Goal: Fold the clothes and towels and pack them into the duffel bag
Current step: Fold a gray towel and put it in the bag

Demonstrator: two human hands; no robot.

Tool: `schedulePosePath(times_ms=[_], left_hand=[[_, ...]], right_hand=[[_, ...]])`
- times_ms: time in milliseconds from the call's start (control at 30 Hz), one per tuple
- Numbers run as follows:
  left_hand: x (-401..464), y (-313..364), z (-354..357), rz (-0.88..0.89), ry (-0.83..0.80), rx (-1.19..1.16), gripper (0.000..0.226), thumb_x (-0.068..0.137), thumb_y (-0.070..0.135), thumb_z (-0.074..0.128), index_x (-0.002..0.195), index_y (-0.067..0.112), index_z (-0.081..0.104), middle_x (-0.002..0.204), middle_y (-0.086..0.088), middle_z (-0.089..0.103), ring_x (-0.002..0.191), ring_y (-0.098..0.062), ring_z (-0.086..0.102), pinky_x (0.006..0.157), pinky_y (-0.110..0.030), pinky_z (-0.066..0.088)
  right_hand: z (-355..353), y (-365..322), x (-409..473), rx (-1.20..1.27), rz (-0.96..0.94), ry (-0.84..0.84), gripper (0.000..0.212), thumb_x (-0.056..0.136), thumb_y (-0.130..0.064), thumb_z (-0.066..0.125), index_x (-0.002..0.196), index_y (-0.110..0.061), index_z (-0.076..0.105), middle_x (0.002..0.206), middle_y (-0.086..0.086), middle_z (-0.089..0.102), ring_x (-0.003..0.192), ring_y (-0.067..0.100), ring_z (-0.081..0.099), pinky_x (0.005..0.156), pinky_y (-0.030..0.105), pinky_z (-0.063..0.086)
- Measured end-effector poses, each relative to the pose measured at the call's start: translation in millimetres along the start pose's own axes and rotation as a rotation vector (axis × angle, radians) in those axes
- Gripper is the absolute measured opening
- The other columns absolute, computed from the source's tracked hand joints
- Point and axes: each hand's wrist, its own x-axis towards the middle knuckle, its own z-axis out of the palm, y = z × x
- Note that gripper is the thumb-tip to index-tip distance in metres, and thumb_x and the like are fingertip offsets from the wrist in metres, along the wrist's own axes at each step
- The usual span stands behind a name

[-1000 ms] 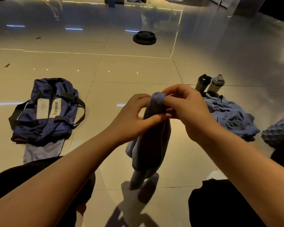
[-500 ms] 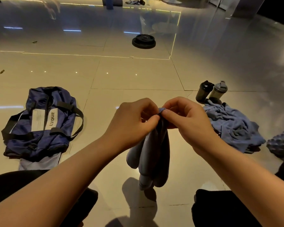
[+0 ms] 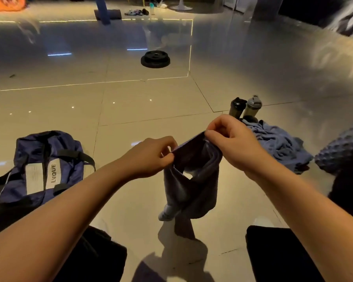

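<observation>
both hands pinch the top edge of a dark blue towel, holding it up above the floor.
left hand (image 3: 151, 154) and right hand (image 3: 230, 143) each pinch a corner of the towel (image 3: 192, 186), spread apart so it hangs open, likely to straighten it for folding; the duffel bag (image 3: 43, 169) lies on the floor (image 3: 130, 110) to the left, a crumpled blue cloth (image 3: 277, 147) to the right.

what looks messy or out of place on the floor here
The blue towel lies crumpled on the tile beside two shaker bottles, not folded. The duffel bag is slumped on the left. Both hands pinch a dark cloth, hanging unfolded.
</observation>
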Motion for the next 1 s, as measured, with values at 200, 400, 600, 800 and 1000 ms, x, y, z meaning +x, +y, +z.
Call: schedulePosePath(times_ms=[200, 400, 600, 800, 1000], left_hand=[[-9.1, -24.3, -35.0, -0.054, 0.141, 0.178, 0.021, 0.089, 0.017, 0.051, 0.106, 0.025, 0.060, 0.100, 0.001, 0.065, 0.086, -0.022, 0.058, 0.071, -0.034, 0.049], [-21.6, -47.1, -77.0, 0.037, 0.147, -0.157, 0.033, 0.087, 0.000, 0.054, 0.087, 0.031, 0.063, 0.089, 0.016, 0.063, 0.083, -0.004, 0.058, 0.063, -0.011, 0.042], [-27.1, -52.2, -87.3, 0.014, 0.183, -0.457, 0.018, 0.090, 0.007, 0.060, 0.087, 0.023, 0.068, 0.089, 0.004, 0.067, 0.084, -0.011, 0.061, 0.068, -0.024, 0.050], [-25.4, -47.8, -91.0, -0.095, 0.127, -0.577, 0.008, 0.090, 0.015, 0.059, 0.093, 0.018, 0.067, 0.090, 0.000, 0.070, 0.085, -0.012, 0.068, 0.065, -0.021, 0.053], [-28.5, -34.9, -80.7, -0.118, 0.110, -0.570, 0.008, 0.090, 0.020, 0.059, 0.093, 0.017, 0.066, 0.091, -0.004, 0.071, 0.085, -0.015, 0.068, 0.066, -0.024, 0.052]], right_hand=[[-14.0, -14.4, -14.3, -0.245, -0.082, -0.008, 0.007, 0.096, -0.025, 0.054, 0.089, -0.023, 0.057, 0.086, 0.002, 0.062, 0.083, 0.022, 0.061, 0.074, 0.041, 0.053], [-37.6, 20.9, -8.7, -0.193, 0.061, 0.035, 0.006, 0.095, -0.024, 0.056, 0.092, -0.023, 0.061, 0.082, 0.003, 0.063, 0.075, 0.016, 0.058, 0.061, 0.022, 0.045], [-39.6, 49.1, -1.7, -0.354, 0.102, 0.022, 0.006, 0.096, -0.027, 0.054, 0.096, -0.024, 0.059, 0.090, -0.001, 0.061, 0.083, 0.013, 0.058, 0.062, 0.024, 0.043], [-47.8, 55.6, 5.4, -0.428, 0.063, 0.134, 0.010, 0.097, -0.026, 0.053, 0.104, -0.020, 0.057, 0.090, -0.001, 0.058, 0.078, 0.007, 0.051, 0.059, 0.021, 0.040], [-53.2, 64.5, 4.1, -0.385, 0.105, 0.210, 0.005, 0.096, -0.020, 0.056, 0.101, -0.019, 0.057, 0.087, 0.000, 0.059, 0.081, 0.018, 0.060, 0.070, 0.039, 0.057]])
